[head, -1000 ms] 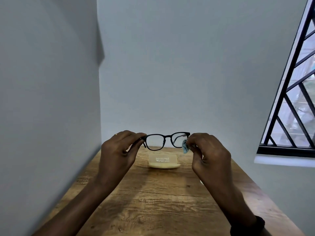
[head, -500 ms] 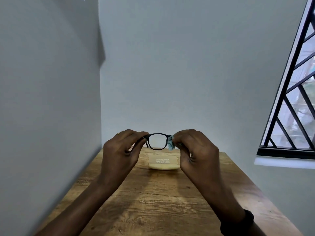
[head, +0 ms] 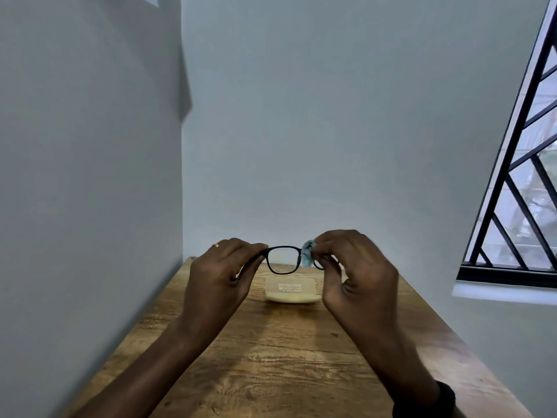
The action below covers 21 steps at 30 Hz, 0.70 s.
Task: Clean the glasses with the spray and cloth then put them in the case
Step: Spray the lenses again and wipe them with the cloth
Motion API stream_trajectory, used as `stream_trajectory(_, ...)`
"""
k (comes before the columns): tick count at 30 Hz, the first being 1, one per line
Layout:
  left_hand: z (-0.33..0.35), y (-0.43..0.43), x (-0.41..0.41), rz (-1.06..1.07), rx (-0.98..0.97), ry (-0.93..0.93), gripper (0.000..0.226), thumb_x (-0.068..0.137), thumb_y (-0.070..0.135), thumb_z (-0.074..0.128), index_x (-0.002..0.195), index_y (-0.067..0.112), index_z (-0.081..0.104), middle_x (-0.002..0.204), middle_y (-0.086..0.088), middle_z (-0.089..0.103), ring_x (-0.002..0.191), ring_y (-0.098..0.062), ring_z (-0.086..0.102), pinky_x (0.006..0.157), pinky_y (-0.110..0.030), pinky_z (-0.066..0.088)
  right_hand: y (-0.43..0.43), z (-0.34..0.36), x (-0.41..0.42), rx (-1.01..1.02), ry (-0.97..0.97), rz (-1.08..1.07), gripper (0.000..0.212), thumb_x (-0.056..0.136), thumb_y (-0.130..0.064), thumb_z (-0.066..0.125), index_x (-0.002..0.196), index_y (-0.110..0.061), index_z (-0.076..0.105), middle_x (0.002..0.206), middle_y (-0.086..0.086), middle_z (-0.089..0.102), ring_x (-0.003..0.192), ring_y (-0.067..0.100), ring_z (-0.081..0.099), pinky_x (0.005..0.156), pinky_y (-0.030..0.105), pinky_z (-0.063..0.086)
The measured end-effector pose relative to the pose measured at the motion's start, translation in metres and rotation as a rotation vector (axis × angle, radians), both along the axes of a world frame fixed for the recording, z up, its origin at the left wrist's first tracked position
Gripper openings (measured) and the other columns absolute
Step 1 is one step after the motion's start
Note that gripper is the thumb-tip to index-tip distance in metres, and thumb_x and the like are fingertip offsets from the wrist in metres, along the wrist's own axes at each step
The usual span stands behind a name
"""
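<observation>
At mid-frame our left hand pinches the glasses by one end; our right hand pinches the blue cloth over the other lens, hiding it. Just below, the cream case lies on the wooden table. A barred window fills the right edge.

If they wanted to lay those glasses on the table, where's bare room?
Bare table wood lies nearer than the case, between the forearms, and right of the case. Crowded above the case: left hand and right hand hold glasses and cloth.
</observation>
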<state>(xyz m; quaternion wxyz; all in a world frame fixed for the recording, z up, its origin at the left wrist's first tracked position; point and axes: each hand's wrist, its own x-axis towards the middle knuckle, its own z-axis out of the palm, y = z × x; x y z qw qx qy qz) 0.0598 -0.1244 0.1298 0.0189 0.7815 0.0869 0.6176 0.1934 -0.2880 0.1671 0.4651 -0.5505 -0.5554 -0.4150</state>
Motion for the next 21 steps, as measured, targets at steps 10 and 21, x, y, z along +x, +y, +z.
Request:
stream_trajectory(10, 0.005, 0.001, -0.003, -0.010, 0.004, -0.022, 0.015, 0.089, 0.017, 0.074, 0.101, 0.014, 0.081, 0.087, 0.004, 0.075, 0.078, -0.010, 0.067, 0.069, -0.022, 0.051, 0.011, -0.003, 0.005, -0.054, 0.076, -0.090, 0.030, 0.071, 0.014, 0.068, 0.084, -0.013, 0.068, 0.087, -0.005, 0.068, 0.083, 0.019, 0.065, 0.069, 0.035, 0.052)
stream_trajectory(21, 0.002, 0.002, -0.003, -0.028, -0.031, -0.010, 0.014, 0.090, 0.018, 0.073, 0.101, 0.015, 0.080, 0.087, 0.007, 0.074, 0.078, -0.005, 0.063, 0.068, -0.013, 0.045, 0.010, -0.006, 0.008, -0.077, 0.075, -0.063, 0.028, 0.074, 0.012, 0.070, 0.084, -0.014, 0.068, 0.088, -0.007, 0.067, 0.085, 0.014, 0.065, 0.072, 0.029, 0.051)
